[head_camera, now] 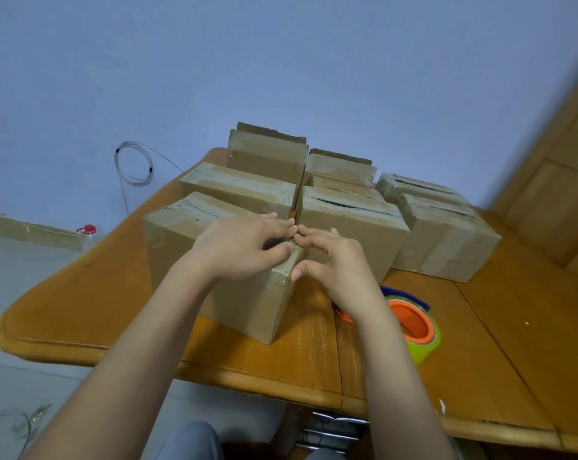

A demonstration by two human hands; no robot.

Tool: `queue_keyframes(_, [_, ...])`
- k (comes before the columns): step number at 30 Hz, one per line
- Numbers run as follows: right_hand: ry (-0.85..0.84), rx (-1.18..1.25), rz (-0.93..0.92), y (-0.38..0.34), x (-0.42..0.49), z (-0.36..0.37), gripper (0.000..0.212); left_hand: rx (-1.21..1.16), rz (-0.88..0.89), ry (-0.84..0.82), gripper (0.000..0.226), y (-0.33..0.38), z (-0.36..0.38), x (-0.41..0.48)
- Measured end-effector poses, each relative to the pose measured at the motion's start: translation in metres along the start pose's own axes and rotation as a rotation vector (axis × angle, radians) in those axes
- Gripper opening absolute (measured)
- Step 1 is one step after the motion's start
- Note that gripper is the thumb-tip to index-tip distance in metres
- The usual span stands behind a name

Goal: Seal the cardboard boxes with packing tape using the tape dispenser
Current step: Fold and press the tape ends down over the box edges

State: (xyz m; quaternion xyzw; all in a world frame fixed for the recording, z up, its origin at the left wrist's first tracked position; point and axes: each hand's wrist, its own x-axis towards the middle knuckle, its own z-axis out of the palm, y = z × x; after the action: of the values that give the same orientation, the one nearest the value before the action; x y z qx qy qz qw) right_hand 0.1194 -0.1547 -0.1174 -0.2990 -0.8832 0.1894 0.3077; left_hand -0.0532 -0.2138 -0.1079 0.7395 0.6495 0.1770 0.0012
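Note:
A cardboard box (181, 247) stands nearest me on the wooden table (480, 343), its top taped. My left hand (244, 247) lies on the box's top near its right corner, fingers bent and pressing there. My right hand (330, 260) meets it at the same corner, fingertips touching the top edge and thumb against the box's right side. The tape dispenser (413, 323), orange and blue with a greenish roll of tape, lies on the table to the right of my right forearm; neither hand touches it.
Several more cardboard boxes (354, 227) crowd the table behind and to the right, two at the back (267, 154) with flaps up. A wooden door (559, 180) is at the right. A red-capped bottle (88, 232) and a wire coil (133, 162) are by the left wall.

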Motion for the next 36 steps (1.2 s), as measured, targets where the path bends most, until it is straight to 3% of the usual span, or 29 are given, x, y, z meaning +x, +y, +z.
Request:
queue_keyframes(7, [0.05,-0.025,-0.042,0.002,-0.01,-0.007,0.035,-0.084,0.045,-0.046,0.061,-0.003,-0.004,-0.003])
queue_keyframes(12, [0.073,-0.002,-0.052,-0.005,-0.031,-0.014,0.031,-0.523,0.127,-0.166,0.029,-0.003,-0.014,-0.009])
queue_keyframes(14, [0.078,-0.003,-0.042,-0.009,-0.041,-0.017,0.029,-0.628,0.143,-0.144,0.024,-0.001,-0.016,-0.012])
queue_keyframes(16, [0.08,-0.006,-0.019,-0.013,-0.049,-0.021,0.027,-0.548,0.126,-0.015,0.021,0.002,-0.015,-0.015])
queue_keyframes(19, [0.083,-0.023,0.003,-0.023,-0.059,-0.022,0.024,-0.14,0.076,0.242,0.033,0.005,-0.014,-0.02])
queue_keyframes(21, [0.099,-0.04,0.017,-0.03,-0.067,-0.019,0.021,-0.034,-0.013,0.272,0.036,0.008,-0.019,-0.026])
queue_keyframes(24, [0.148,-0.078,0.021,-0.036,-0.077,-0.015,0.021,-0.051,-0.131,0.178,0.045,0.013,-0.026,-0.036])
queue_keyframes(29, [0.224,-0.036,0.004,-0.032,-0.086,-0.007,0.024,-0.345,-0.114,-0.086,0.054,0.027,-0.012,-0.042])
queue_keyframes(32, [0.237,0.023,0.02,-0.03,-0.089,-0.002,0.03,-0.503,-0.127,-0.093,0.053,0.026,-0.001,-0.037])
queue_keyframes(36, [0.328,0.122,0.074,-0.033,-0.085,0.004,0.02,-0.501,-0.115,-0.09,0.052,0.022,0.002,-0.035])
